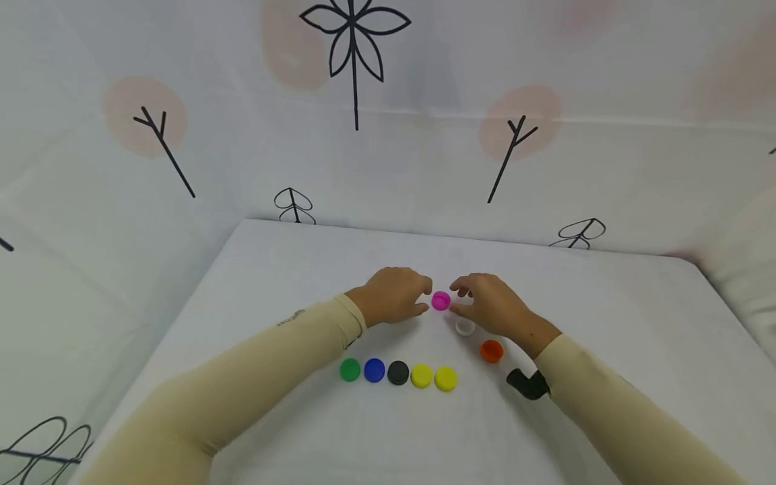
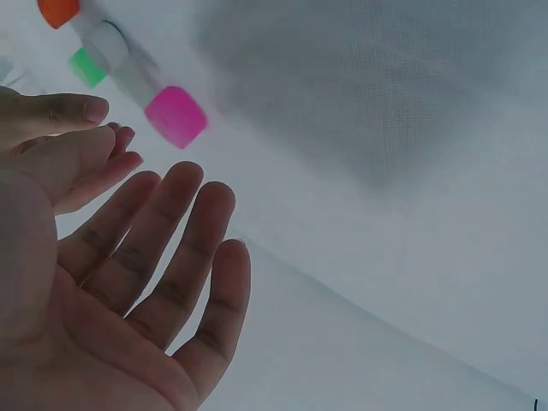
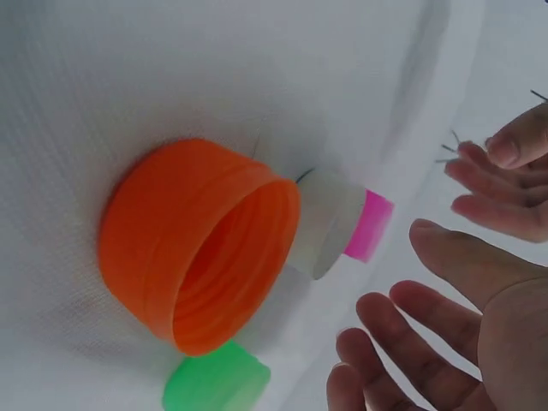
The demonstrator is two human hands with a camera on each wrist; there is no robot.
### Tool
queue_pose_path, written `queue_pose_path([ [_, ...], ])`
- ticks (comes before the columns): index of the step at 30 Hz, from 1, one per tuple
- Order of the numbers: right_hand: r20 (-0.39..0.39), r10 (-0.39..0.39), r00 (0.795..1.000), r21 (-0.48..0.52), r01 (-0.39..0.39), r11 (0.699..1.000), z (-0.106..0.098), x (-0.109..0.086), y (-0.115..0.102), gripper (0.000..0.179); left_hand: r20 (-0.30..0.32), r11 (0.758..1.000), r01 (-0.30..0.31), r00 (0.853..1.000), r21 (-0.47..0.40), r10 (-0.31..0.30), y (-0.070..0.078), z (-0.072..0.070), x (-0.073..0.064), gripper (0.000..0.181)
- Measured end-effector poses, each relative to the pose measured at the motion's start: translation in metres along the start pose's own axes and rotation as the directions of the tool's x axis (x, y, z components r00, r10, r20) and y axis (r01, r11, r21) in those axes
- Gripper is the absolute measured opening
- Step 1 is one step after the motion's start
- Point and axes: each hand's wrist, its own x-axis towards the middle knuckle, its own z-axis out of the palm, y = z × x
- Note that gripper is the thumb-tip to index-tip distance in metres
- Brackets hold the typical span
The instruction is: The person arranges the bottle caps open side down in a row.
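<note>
A pink bottle cap (image 1: 440, 301) lies on the white table between the two hands, hollow side up. My left hand (image 1: 394, 294) is just left of it, thumb and fingers apart, with nothing in its grasp. On the other side, my right hand (image 1: 492, 304) hovers close to the cap with loosely bent fingers and holds nothing. A white cap (image 1: 465, 328) sits below the right hand, and an orange cap (image 1: 492, 351), also hollow side up, follows it diagonally. The right wrist view also shows a light green cap (image 3: 217, 379) beside the orange one; the right arm hides it in the head view.
Nearer me stands a row of caps, top side up: green (image 1: 349, 370), blue (image 1: 374, 370), black (image 1: 398, 372) and two yellow caps (image 1: 422, 376). A black curved piece (image 1: 527, 384) shows at the right sleeve. Patterned white cloth (image 1: 412, 168) hangs behind the table.
</note>
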Motion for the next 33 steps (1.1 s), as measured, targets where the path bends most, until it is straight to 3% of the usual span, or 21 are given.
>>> queue_pose_path([
  [5,0.051,0.020,0.998,0.035,-0.022,0.999,0.003,0.011,0.002,0.039,0.042,0.999,0.035,0.998,0.003,-0.035,0.000,0.006,0.016,0.040],
  [12,0.075,0.005,0.997,0.042,-0.008,0.999,0.007,0.019,0.006,0.040,0.041,0.998,0.062,0.997,0.017,-0.063,0.000,0.017,0.029,0.040],
  [19,0.103,0.037,0.994,0.062,-0.043,0.997,0.010,0.023,0.006,0.040,0.038,0.998,0.062,0.997,-0.003,-0.062,-0.001,0.020,0.034,0.039],
  [33,0.084,0.024,0.996,0.010,-0.025,1.000,0.016,0.027,0.005,0.033,0.035,0.999,0.037,0.999,0.023,-0.038,-0.002,0.025,0.033,0.036],
])
